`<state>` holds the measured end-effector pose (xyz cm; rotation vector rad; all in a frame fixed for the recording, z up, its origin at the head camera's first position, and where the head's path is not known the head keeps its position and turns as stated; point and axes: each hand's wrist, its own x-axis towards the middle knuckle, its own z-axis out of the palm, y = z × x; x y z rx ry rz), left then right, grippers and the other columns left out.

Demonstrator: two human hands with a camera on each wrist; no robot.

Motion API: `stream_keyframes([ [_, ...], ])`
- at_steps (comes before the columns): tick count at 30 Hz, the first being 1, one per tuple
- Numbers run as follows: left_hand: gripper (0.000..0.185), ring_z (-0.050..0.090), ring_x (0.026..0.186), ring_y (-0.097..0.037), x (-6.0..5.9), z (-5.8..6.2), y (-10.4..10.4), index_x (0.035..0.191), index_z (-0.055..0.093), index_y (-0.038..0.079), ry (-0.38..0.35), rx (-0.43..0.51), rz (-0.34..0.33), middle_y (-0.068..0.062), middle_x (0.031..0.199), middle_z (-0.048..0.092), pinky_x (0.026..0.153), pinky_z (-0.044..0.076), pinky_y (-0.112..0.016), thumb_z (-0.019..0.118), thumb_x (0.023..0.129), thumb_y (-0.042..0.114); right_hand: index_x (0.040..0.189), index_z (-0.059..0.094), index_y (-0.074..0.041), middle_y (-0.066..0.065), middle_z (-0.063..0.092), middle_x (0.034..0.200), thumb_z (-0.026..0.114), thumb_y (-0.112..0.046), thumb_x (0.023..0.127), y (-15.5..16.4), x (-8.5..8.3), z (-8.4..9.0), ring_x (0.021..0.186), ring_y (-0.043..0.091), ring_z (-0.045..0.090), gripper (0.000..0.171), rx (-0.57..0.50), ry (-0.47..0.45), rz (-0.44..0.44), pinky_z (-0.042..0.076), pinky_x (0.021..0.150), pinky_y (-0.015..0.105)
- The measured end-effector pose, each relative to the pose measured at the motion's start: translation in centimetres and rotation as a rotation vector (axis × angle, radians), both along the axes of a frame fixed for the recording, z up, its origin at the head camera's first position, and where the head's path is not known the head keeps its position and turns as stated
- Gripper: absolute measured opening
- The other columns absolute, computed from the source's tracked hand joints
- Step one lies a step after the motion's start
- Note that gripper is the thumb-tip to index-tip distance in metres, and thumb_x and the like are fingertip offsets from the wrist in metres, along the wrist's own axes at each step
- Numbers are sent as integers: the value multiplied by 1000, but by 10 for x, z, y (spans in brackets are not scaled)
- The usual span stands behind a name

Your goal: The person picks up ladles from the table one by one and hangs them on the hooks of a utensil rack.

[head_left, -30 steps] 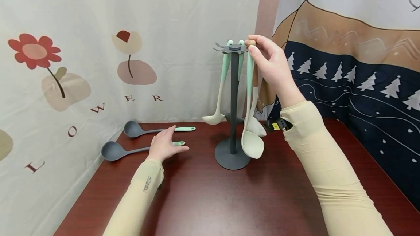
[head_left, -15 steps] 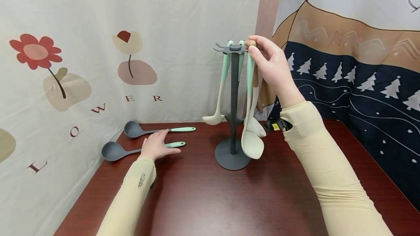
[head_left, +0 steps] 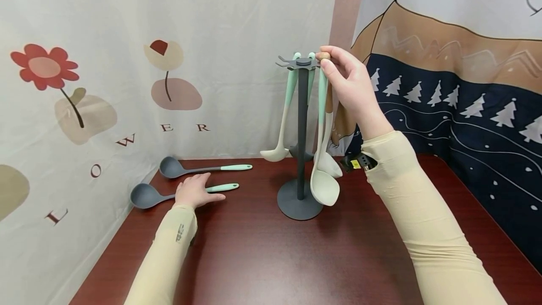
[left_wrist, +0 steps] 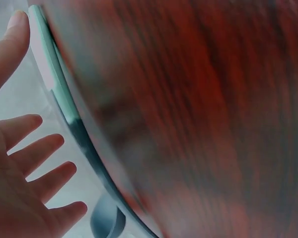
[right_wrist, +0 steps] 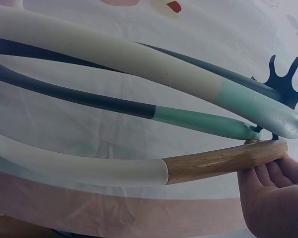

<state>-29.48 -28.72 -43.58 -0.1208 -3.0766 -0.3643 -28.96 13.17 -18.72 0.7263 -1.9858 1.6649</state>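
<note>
The right hand pinches the wooden-handled spoon by its top end, at the rack hooks, at 12 o'clock. The left hand, fingers relaxed and straight, rests on the nearer grey ladle at 10 o'clock on the table.

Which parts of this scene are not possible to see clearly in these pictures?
- Head view: whether the wooden-handled utensil already hangs on the rack; the right hand covers its top.
- Head view: the black item by the right sleeve is mostly hidden and too small.
- Left wrist view: the table is blurred; the ladle bowl is cut off by the edge.
</note>
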Motion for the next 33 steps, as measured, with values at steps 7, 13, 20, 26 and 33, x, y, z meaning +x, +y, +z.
stream_keyframes([
  [7, 85, 51, 117, -45, 3, -2, -7, 138, 55, 2, -35, 10, 1, -25, 130, 57, 94, 40, -62, 77, 77, 57, 138, 55, -2, 12, 59, 134, 56, -15, 102, 0, 0, 0, 125, 18, 53, 39, 3, -7, -8, 38, 107, 28],
  [13, 61, 54, 112, -44, 6, -3, -9, 127, 63, 2, -50, 5, 11, -23, 120, 60, 87, 46, -59, 80, 81, 38, 139, 55, -3, 11, 58, 136, 56, -16, 102, -1, -1, -1, 126, 18, 52, 39, 14, -7, -19, 39, 107, 29],
  [20, 31, 59, 98, -38, 5, -6, -10, 108, 71, 3, -14, 3, 31, -19, 104, 63, 82, 49, -54, 80, 82, 19, 139, 55, -3, 11, 57, 136, 55, -16, 102, -1, 0, -1, 126, 18, 52, 40, 19, -7, -25, 39, 107, 29],
  [26, 12, 59, 86, -31, 3, -5, -11, 87, 70, 11, -16, 14, 75, -13, 94, 63, 70, 51, -51, 80, 80, 11, 140, 54, -2, 11, 57, 137, 55, -17, 102, 0, 0, -1, 127, 18, 51, 41, 19, -7, -28, 38, 107, 29],
  [33, 14, 57, 80, -27, 2, -5, -10, 78, 65, 14, -33, 19, 90, -10, 88, 61, 63, 49, -47, 79, 81, 12, 140, 54, -2, 11, 57, 137, 55, -17, 102, 0, 0, -1, 127, 18, 51, 41, 15, -10, -31, 39, 107, 29],
])
